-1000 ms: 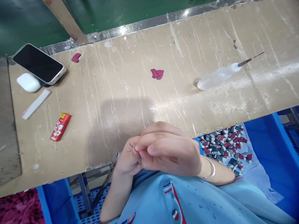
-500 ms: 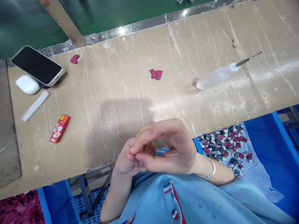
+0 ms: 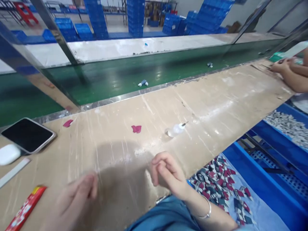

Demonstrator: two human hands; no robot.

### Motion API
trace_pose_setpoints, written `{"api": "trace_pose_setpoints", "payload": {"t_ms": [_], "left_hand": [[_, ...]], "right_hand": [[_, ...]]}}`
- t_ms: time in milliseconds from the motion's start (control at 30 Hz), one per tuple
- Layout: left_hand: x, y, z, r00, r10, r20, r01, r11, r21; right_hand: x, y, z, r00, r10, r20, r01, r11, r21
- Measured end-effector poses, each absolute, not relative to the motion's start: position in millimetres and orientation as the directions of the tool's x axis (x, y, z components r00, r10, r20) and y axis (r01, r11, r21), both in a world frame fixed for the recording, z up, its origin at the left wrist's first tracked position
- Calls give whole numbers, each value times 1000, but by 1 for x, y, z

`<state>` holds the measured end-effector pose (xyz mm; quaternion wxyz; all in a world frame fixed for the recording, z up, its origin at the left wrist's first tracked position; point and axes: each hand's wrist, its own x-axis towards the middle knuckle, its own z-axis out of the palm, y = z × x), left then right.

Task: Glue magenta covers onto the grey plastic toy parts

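My left hand (image 3: 75,197) is over the bench at lower left, smeared by motion. Its fingers look bent, but whether they hold anything cannot be told. To its right, my right hand (image 3: 167,175) hovers near the front edge with fingers curled in and thumb against them; nothing shows in the grip. Beyond my hands, two overlapping maroon pieces (image 3: 136,129) lie on the bench. A clear squeeze bottle with a needle tip (image 3: 176,130) rests on its side to their right. Another maroon piece (image 3: 68,123) is at the far left.
A phone (image 3: 28,135), a white case (image 3: 9,154), a pale strip (image 3: 14,172) and a red packet (image 3: 25,208) lie at left. A blue bin (image 3: 260,179) of maroon and grey pieces stands below the edge. Behind runs a green belt (image 3: 108,77). Another person's hands (image 3: 284,65) are at far right.
My hands, touching each other before, have come apart: the left went left, the right stayed near the front edge. The view has tilted up, bringing the belt and a co-worker into sight.
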<state>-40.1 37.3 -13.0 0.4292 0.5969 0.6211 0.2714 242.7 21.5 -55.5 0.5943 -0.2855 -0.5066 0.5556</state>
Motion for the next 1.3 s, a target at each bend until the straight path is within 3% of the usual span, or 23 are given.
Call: {"api": "trace_pose_setpoints", "payload": {"t_ms": [33, 133, 167, 300, 533, 633, 800, 933, 1067, 1200, 1300], "left_hand": [[-48, 58, -12, 48, 986, -163, 633, 96, 769], [-39, 138, -5, 114, 993, -31, 780, -70, 622], [-26, 168, -3, 154, 988, -24, 837, -118, 534], [52, 278, -4, 259, 966, -22, 893, -231, 388], [163, 388, -10, 263, 965, -10, 938, -253, 236], [180, 409, -13, 200, 979, -41, 955, -186, 231], [154, 408, -13, 226, 972, -71, 931, -194, 310], [100, 373, -3, 223, 975, 8, 861, -201, 467], [38, 303, 0, 89, 992, 87, 745, -124, 655], [-9, 199, -8, 53, 998, 17, 599, -46, 799], [-19, 109, -16, 59, 996, -69, 418, 38, 908]], "right_hand": [[251, 23, -56, -117, 970, 212, -415, 146, -898], [271, 25, -58, -96, 995, 17, -613, -46, -789], [275, 26, -59, -96, 994, -45, -673, -98, -733], [287, 28, -65, -161, 959, -234, -858, -253, -448], [298, 37, -81, -304, 921, -244, -952, -287, 102], [296, 41, -81, -348, 916, -200, -926, -301, 229], [295, 41, -77, -355, 902, -244, -927, -306, 217], [301, 41, -74, -383, 887, -257, -911, -316, 267], [307, 49, -70, -393, 882, -258, -904, -321, 281], [316, 67, -65, -386, 886, -256, -920, -350, 178], [324, 83, -64, -363, 895, -259, -929, -369, 27]]}}
